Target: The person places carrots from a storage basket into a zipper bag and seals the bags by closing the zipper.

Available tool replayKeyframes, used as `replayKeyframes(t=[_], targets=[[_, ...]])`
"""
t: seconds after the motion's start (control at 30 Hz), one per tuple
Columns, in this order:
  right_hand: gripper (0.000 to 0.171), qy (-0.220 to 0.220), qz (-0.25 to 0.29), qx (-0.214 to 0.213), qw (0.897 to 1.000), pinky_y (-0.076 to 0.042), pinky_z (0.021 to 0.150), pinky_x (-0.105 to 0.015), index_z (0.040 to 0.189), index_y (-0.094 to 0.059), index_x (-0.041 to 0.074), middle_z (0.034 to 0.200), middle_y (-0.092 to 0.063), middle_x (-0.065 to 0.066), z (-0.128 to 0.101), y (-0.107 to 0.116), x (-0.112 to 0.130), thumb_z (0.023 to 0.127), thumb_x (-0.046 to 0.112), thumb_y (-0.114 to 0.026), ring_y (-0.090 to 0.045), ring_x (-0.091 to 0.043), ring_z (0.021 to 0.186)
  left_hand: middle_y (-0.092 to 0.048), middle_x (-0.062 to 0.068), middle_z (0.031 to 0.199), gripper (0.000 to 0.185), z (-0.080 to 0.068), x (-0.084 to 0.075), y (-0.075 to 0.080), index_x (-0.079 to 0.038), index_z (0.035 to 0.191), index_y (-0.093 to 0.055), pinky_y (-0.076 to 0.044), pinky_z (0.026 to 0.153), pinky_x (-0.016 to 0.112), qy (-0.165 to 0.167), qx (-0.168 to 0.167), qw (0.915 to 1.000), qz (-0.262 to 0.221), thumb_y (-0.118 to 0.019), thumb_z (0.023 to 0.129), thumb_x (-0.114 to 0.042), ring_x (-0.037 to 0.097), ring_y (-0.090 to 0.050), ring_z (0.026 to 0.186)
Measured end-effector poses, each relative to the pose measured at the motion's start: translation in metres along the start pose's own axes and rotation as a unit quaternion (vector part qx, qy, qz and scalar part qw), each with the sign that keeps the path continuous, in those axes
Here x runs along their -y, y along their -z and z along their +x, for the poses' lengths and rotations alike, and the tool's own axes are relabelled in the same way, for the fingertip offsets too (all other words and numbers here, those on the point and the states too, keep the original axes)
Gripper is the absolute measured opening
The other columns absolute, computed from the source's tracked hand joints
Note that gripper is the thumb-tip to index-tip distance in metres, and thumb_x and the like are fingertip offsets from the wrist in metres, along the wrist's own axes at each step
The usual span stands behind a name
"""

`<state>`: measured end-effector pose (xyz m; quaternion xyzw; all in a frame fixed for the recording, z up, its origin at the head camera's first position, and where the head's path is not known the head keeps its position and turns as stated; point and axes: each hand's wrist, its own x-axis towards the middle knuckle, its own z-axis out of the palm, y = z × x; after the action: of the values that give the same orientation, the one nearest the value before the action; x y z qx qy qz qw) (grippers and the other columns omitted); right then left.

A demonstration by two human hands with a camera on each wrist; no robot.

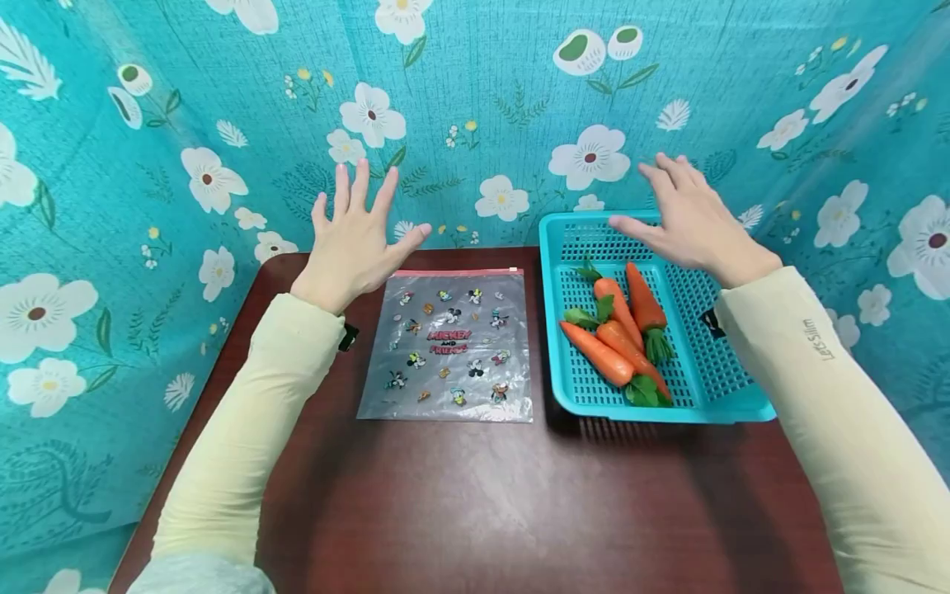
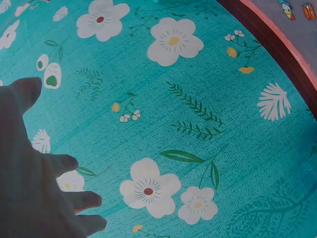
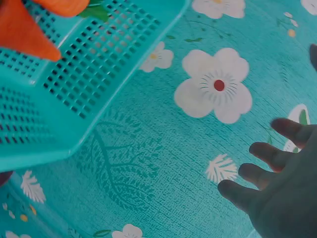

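Observation:
Fingers spread, my left hand (image 1: pixel 349 243) is held up above the far left part of the table and touches nothing. Beside it a clear zip bag (image 1: pixel 445 346), printed with cartoon figures and a red zip edge, lies flat. My right hand (image 1: pixel 690 214), also spread and holding nothing, hovers over the back right of a turquoise plastic basket (image 1: pixel 552 330). Several carrots (image 1: pixel 599 353) with green tops lie inside the basket, toward its left side. In the left wrist view the left hand (image 2: pixel 34 173) appears dark against the cloth; the right wrist view shows the right hand (image 3: pixel 282 173) likewise.
A dark red-brown table (image 1: pixel 482 503) carries the bag and the basket. Behind it and at both sides hangs turquoise flowered cloth (image 1: pixel 475 107). The basket's raised walls stand to the right of the bag.

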<state>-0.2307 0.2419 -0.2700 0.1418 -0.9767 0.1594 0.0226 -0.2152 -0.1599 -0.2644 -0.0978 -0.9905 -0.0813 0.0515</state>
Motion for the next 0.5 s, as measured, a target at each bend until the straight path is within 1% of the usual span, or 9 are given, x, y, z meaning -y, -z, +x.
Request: replayKeyframes(t=[0.03,0.07,0.13,0.17,0.23,0.3,0.33,0.4,0.5], targets=[[0.086,0.0,0.005,-0.006,1.0,-0.007,0.113,-0.068,0.154,-0.016,0.003,0.161,-0.001,-0.021,-0.003,0.0,0.0,0.094,0.059,-0.045,0.003,-0.045,0.148,0.011,0.009,0.163,0.083,0.0,-0.001,-0.001,-0.03,0.156,0.002,-0.001,0.115,0.064,-0.006,-0.013,0.9999,-0.009,-0.031,0.091,-0.072,0.032,0.017,0.149],[0.083,0.0,0.014,-0.012,1.0,-0.008,0.112,-0.069,0.152,-0.021,0.002,0.162,-0.002,-0.021,-0.005,0.0,-0.001,0.095,0.056,-0.047,0.002,-0.045,0.148,0.007,0.011,0.163,0.081,-0.001,-0.001,-0.002,-0.028,0.156,-0.003,-0.005,0.114,0.064,-0.015,-0.033,0.9991,-0.022,-0.034,0.093,-0.068,0.033,0.011,0.15],[0.073,0.001,0.034,-0.031,0.999,-0.013,0.11,-0.07,0.148,-0.032,0.0,0.161,-0.007,-0.021,-0.012,0.001,-0.001,0.096,0.049,-0.05,-0.003,-0.045,0.147,-0.009,0.016,0.162,0.073,-0.002,-0.002,-0.005,-0.021,0.155,-0.017,-0.017,0.112,0.063,-0.043,-0.095,0.9933,-0.049,-0.043,0.096,-0.056,0.036,-0.008,0.15],[0.068,0.004,0.045,-0.042,0.998,-0.015,0.109,-0.07,0.145,-0.037,-0.001,0.161,-0.011,-0.021,-0.015,0.0,-0.001,0.097,0.044,-0.052,-0.006,-0.046,0.146,-0.02,0.018,0.159,0.068,-0.003,-0.002,-0.008,-0.017,0.153,-0.027,-0.025,0.109,0.061,-0.06,-0.132,0.9873,-0.065,-0.047,0.097,-0.049,0.037,-0.02,0.146],[0.06,0.007,0.069,-0.063,0.996,-0.018,0.107,-0.07,0.14,-0.044,-0.002,0.159,-0.017,-0.021,-0.022,-0.002,0.0,0.097,0.038,-0.055,-0.01,-0.046,0.145,-0.041,0.02,0.145,0.053,-0.007,-0.001,-0.013,-0.008,0.143,-0.044,-0.038,0.099,0.056,-0.095,-0.205,0.9692,-0.098,-0.054,0.097,-0.035,0.037,-0.043,0.132],[0.053,0.012,0.085,-0.087,0.993,-0.021,0.106,-0.07,0.134,-0.05,-0.003,0.157,-0.024,-0.021,-0.031,-0.005,0.0,0.096,0.033,-0.057,-0.016,-0.046,0.144,-0.053,0.02,0.129,0.041,-0.012,0.0,-0.018,-0.002,0.131,-0.055,-0.046,0.089,0.05,-0.121,-0.257,0.9504,-0.127,-0.056,0.097,-0.025,0.034,-0.055,0.114],[0.05,0.015,0.091,-0.099,0.991,-0.022,0.105,-0.069,0.132,-0.053,-0.003,0.155,-0.028,-0.021,-0.036,-0.008,0.0,0.096,0.031,-0.058,-0.019,-0.046,0.142,-0.056,0.019,0.122,0.037,-0.014,0.0,-0.02,-0.001,0.127,-0.058,-0.047,0.085,0.047,-0.13,-0.273,0.9423,-0.144,-0.057,0.097,-0.022,0.032,-0.057,0.107],[0.046,0.021,0.103,-0.124,0.987,-0.023,0.105,-0.069,0.127,-0.057,-0.004,0.151,-0.035,-0.022,-0.046,-0.012,0.001,0.095,0.028,-0.06,-0.025,-0.045,0.14,-0.059,0.018,0.111,0.031,-0.019,0.002,-0.026,0.001,0.12,-0.062,-0.049,0.079,0.041,-0.143,-0.29,0.93,-0.175,-0.057,0.097,-0.019,0.03,-0.058,0.096],[0.039,0.023,0.116,-0.161,0.98,-0.028,0.102,-0.067,0.121,-0.062,-0.003,0.141,-0.048,-0.023,-0.062,-0.018,0.001,0.093,0.025,-0.063,-0.037,-0.044,0.132,-0.063,0.017,0.099,0.026,-0.027,0.003,-0.034,0.001,0.113,-0.066,-0.046,0.07,0.036,-0.149,-0.298,0.9198,-0.207,-0.056,0.097,-0.018,0.026,-0.057,0.083]])
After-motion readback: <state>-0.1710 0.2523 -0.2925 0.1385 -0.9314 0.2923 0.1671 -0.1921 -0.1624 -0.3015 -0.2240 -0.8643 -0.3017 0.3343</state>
